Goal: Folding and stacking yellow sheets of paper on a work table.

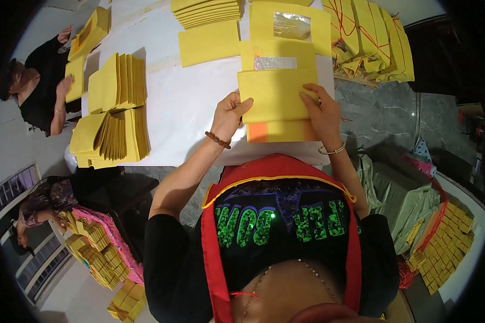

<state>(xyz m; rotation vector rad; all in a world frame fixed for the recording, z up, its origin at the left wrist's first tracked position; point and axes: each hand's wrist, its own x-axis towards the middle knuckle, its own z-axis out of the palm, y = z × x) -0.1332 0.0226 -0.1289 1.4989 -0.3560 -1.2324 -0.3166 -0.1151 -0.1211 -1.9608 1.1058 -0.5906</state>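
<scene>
Yel. paper (275,96) btwn both hands (325,114).

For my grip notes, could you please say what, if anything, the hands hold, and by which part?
A yellow paper piece, by its left and right edges.

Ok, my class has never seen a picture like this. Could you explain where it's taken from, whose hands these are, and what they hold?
There is no machine here: a person works with bare hands. A fisheye camera worn on the head looks down, so straight edges bend near the rim; picture left is the person's left. The left hand grips the left edge of a flat yellow piece; the right hand touches its right side, how firmly I can't tell. Beneath spreads a white table, with yellow stacks along its left. Another person is beyond them.
</scene>
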